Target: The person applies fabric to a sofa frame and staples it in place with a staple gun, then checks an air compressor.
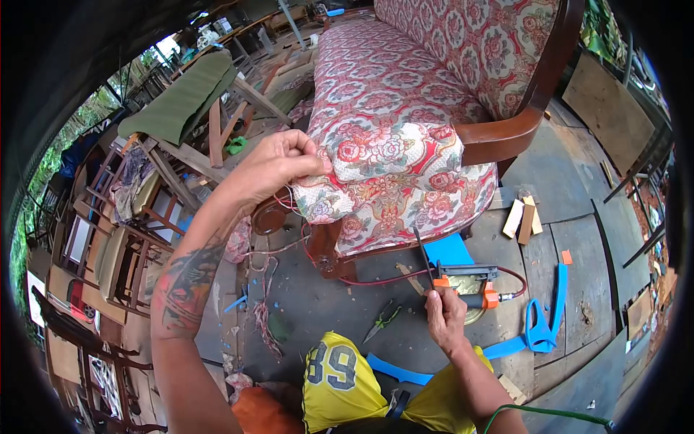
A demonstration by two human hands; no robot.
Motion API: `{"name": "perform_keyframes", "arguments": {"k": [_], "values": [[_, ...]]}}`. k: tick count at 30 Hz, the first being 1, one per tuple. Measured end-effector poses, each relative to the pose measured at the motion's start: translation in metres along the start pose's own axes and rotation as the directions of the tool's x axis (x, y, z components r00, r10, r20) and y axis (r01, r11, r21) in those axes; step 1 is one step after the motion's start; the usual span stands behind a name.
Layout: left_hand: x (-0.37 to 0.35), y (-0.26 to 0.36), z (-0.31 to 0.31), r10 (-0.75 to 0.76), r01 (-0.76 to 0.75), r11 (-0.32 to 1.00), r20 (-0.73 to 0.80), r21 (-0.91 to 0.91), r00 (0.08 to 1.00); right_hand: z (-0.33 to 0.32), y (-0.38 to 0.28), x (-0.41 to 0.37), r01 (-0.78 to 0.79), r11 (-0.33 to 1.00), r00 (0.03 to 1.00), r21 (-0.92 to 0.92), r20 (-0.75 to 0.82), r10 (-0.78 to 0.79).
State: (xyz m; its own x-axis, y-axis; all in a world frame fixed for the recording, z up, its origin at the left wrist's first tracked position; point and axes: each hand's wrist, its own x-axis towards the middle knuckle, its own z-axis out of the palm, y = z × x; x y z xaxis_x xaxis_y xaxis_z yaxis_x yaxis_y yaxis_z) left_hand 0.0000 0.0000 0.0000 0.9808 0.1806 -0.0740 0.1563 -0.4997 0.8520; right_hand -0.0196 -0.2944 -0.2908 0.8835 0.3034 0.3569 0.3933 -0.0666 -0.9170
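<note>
My left hand (pixel 285 160) is closed at the front left corner of the sofa seat, thumb and fingertips pinching the floral upholstery fabric (pixel 390 163). A loose flap of that fabric hangs just below the fingers. My right hand (pixel 447 317) is low in front of the sofa, fingers wrapped round a thin dark rod-like tool (pixel 422 252) that points up toward the seat's lower edge; its handle is hidden in the hand. Right beside this hand lies a staple gun (pixel 473 273) with orange parts, a red air hose (pixel 515 278) joined to its end.
Green-handled snips (pixel 383 322) lie on the dark floor between my hands. Blue strips (pixel 560 289) curve across the floor at right, near small wood blocks (pixel 526 220). Stacked chair frames (pixel 130 246) and a green-covered bench (pixel 184 98) crowd the left. The sofa's wooden arm (pixel 499 141) juts out at right.
</note>
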Motion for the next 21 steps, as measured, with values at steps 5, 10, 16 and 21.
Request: {"name": "perform_keyframes", "arguments": {"k": [5,10,16,21], "values": [[0.008,0.009,0.003,-0.205,0.205,0.977,0.007,-0.059,0.979,-0.002,0.004,0.002,-0.008,1.0,1.0,0.008,0.0,0.008],[0.02,0.012,0.0,-0.313,0.318,0.948,0.099,-0.033,0.945,-0.005,0.011,0.0,-0.04,0.999,0.999,0.016,0.007,0.04],[0.023,0.018,0.003,-0.341,0.335,0.94,0.104,0.069,0.934,-0.009,0.02,0.0,-0.039,0.999,0.999,0.004,0.011,0.039],[0.022,0.006,0.006,-0.246,0.234,0.965,0.096,0.116,0.965,-0.013,0.008,0.003,-0.048,0.998,0.999,-0.032,-0.008,0.048]]}}
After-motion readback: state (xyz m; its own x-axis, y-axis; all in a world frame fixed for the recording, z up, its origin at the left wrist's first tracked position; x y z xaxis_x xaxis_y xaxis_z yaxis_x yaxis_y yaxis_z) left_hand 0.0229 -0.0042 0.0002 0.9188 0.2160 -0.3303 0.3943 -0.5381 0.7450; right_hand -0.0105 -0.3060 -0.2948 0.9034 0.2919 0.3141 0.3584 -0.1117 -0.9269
